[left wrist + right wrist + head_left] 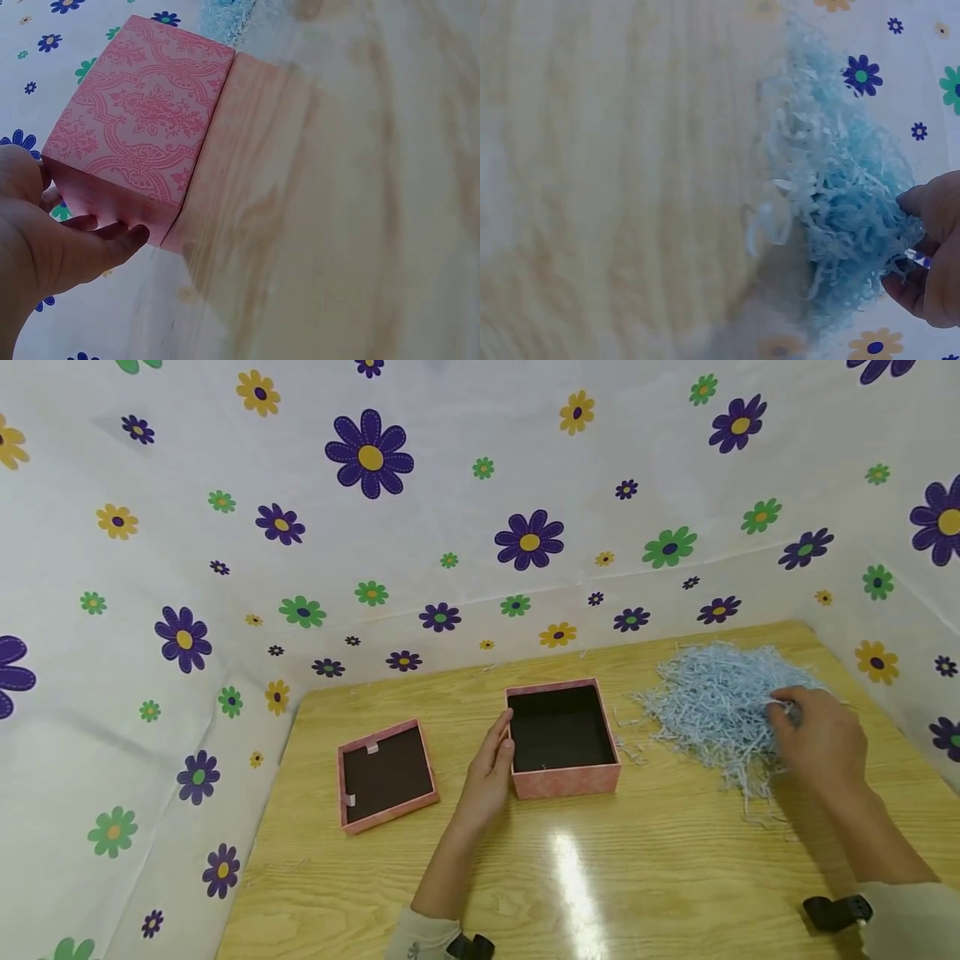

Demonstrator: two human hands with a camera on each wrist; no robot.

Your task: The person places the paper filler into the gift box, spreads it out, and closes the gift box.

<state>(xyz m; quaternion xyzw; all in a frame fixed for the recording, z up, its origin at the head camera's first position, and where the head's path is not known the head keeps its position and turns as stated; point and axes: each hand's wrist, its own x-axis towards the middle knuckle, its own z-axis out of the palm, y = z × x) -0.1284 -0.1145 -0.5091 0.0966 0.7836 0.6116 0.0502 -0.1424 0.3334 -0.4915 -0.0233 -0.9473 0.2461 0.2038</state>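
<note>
With the lid point(386, 775) already off on the worktop point(675, 860), the box point(566, 782) looks yet unfilled, left grip point(486, 778) unclenched against its side, right grip point(823, 737) pinching shreds point(716, 693) heaped to its right.

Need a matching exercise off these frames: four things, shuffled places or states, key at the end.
1. Pink box
2. Pink lid
3. Blue shreds
4. Left hand

A. Heaped, with the right hand at them
B. Touching the box's side
C. Open-topped, between lid and shreds
D. Inner face up, white tabs showing

1-C; 2-D; 3-A; 4-B
</note>
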